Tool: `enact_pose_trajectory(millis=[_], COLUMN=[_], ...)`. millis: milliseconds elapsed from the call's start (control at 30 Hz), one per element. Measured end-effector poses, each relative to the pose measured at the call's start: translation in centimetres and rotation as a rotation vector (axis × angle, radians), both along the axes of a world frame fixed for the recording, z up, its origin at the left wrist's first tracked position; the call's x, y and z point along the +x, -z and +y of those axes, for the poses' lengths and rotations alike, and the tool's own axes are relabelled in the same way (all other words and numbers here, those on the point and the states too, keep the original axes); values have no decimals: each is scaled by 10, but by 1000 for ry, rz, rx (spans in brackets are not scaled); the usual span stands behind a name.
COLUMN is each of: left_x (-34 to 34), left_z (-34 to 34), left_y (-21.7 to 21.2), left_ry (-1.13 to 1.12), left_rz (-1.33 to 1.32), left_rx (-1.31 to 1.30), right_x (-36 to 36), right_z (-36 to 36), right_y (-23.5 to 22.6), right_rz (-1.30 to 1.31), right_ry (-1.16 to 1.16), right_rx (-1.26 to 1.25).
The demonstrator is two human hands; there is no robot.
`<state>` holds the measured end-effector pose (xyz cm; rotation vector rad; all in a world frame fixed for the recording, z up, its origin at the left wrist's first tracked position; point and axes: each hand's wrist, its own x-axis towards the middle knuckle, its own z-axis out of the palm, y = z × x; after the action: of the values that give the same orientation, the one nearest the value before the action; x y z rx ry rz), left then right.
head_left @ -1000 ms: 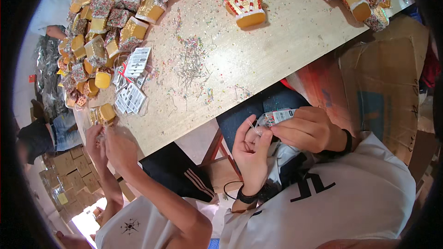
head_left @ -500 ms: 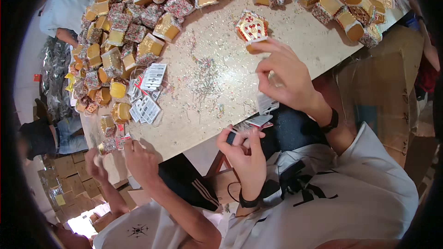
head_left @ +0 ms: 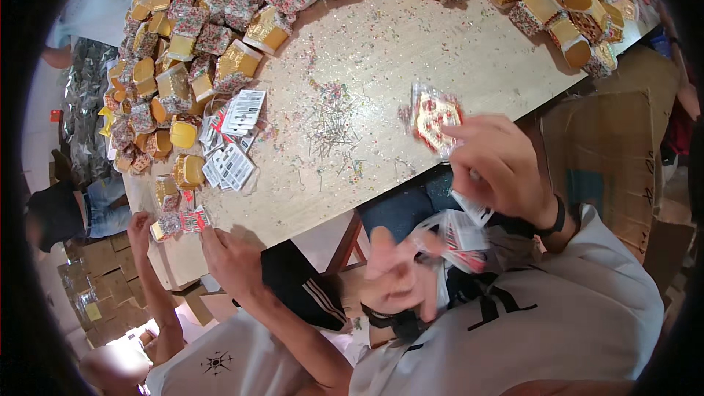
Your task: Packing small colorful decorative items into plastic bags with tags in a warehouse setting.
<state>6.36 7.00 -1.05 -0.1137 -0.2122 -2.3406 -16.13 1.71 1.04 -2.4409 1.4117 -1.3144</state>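
Note:
A small house-shaped ornament with a cream, red and gold front is near the table's front edge, blurred. My right hand is beside it, index finger reaching to its edge and the other fingers curled. A white tag hangs beneath that hand, seemingly pinched in it. Lower down, above my lap, my left hand is smeared by motion, its grip unclear. Against its fingers lies a bundle of white and red tags in clear plastic.
House ornaments with sprinkles and gold sides are heaped along the left and far table; more stand far right. Tags and loose pins lie midway. A co-worker's hands handle a tagged ornament at left.
The ornament has come toward me from farther up the table, my right hand moving with it. My left hand has dropped lower, and the tag bundle has shifted to the right.

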Motion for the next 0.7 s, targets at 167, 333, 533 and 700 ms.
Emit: enact_pose_trajectory(millis=[167,333,533,700], left_x=[-29,-29,-59,-65], left_z=[-7,-3,-2,-7], left_y=[18,7,9,19], left_ry=[-142,-440,-654,-757], left_rz=[379,-594,-1126,-1040], left_rx=[-54,-82,-89,-107], right_x=[2,4,8,2], right_z=[14,7,27,23], right_y=[-7,3,8,18], right_rz=[-137,-169,-251,-484], right_ry=[-80,-82,-151,-377], right_rx=[85,73,148,424])
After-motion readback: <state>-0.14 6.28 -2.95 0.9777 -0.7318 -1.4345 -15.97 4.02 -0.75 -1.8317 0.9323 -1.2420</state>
